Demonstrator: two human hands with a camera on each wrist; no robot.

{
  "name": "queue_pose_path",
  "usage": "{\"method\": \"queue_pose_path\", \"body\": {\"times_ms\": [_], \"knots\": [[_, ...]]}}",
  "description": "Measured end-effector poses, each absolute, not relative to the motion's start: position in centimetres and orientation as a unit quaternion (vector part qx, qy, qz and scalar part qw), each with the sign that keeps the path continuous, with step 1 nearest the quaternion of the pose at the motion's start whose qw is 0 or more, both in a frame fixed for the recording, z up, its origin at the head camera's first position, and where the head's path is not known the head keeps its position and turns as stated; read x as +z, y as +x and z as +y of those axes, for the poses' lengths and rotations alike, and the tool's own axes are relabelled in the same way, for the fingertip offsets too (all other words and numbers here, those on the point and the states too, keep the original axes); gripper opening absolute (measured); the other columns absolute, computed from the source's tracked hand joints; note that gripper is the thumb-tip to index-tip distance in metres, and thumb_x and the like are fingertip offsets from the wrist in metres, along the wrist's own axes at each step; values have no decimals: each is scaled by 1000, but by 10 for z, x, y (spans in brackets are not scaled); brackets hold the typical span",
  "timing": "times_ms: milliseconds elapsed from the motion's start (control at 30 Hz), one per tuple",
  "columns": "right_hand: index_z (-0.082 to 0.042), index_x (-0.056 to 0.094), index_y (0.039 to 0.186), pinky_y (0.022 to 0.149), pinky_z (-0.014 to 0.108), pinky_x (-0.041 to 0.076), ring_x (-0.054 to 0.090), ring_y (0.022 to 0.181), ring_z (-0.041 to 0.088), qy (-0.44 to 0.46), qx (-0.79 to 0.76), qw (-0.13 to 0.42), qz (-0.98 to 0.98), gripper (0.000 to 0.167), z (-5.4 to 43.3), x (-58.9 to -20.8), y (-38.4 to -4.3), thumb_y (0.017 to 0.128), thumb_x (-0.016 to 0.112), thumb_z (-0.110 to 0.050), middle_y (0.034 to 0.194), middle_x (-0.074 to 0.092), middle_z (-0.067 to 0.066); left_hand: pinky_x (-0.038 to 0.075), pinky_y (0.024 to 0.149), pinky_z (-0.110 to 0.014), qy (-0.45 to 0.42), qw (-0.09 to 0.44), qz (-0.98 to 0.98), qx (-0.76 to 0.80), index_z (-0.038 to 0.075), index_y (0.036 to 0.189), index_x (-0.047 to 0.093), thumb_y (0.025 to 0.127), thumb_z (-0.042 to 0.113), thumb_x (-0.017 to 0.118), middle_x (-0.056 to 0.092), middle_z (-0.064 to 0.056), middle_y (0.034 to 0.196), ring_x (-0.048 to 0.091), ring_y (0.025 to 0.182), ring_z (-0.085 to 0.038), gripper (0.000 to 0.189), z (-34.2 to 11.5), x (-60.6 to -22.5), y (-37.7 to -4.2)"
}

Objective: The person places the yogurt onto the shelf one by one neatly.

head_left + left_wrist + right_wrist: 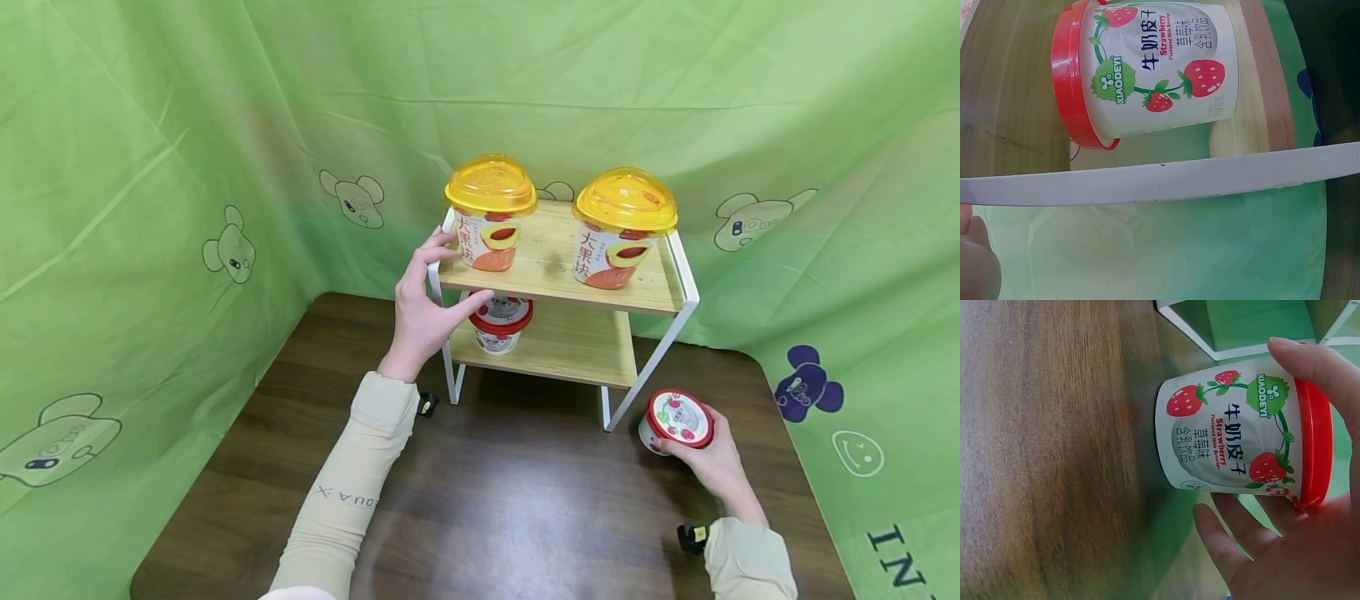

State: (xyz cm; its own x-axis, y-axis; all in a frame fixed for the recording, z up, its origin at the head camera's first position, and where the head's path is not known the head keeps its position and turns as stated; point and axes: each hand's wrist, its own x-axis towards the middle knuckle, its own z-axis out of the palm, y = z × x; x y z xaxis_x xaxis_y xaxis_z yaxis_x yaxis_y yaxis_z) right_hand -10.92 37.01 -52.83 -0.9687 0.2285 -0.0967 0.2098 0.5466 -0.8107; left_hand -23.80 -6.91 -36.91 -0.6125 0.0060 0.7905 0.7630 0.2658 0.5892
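My right hand (716, 462) grips a white strawberry milk cup (1229, 437) with a red lid, to the right of the shelf rack; its base is at or just above the table. The thumb lies on one side of the cup, the fingers on the other. My left hand (425, 312) is spread at the rack's left end, fingertips beside a yellow-domed fruit cup (491, 242) on the top shelf. Its thumb reaches in front of another red-lidded strawberry cup (1166, 69), which stands on the lower shelf. A second yellow-domed cup (615, 254) stands upright at the top shelf's right.
The two-tier rack has wooden shelves (555, 287) and a white metal frame (660, 346). It stands towards the back of a dark wooden table (480, 492). Green printed cloth (600, 67) hangs behind and at both sides.
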Motion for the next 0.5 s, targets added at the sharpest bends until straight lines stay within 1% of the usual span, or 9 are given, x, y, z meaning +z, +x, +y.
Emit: {"method": "queue_pose_path", "body": {"times_ms": [67,333,500], "knots": [[8,11,155,108,61,33,37,132,44,-125,463,10,-877,109,370,-529,-109,84,86,-27,148,33,33,31,117,-39,-269,350,-714,-544,8,118,58,71,12,95,55,1,145,37,145,-16,60,-69,-369,-238],[8,10,155,109,63,33,35,134,46,-124,466,8,-876,108,371,-527,-109,86,84,-28,149,30,34,31,117,-39,-262,347,-719,-542,7,118,58,71,12,95,55,1,145,37,145,-16,60,-69,-369,-238],[7,8,156,109,67,31,34,135,47,-124,471,5,-873,109,370,-524,-108,86,84,-29,150,29,34,30,117,-40,-259,346,-721,-541,2,117,57,70,6,94,56,-9,145,37,146,-20,60,-69,-369,-237]]}}
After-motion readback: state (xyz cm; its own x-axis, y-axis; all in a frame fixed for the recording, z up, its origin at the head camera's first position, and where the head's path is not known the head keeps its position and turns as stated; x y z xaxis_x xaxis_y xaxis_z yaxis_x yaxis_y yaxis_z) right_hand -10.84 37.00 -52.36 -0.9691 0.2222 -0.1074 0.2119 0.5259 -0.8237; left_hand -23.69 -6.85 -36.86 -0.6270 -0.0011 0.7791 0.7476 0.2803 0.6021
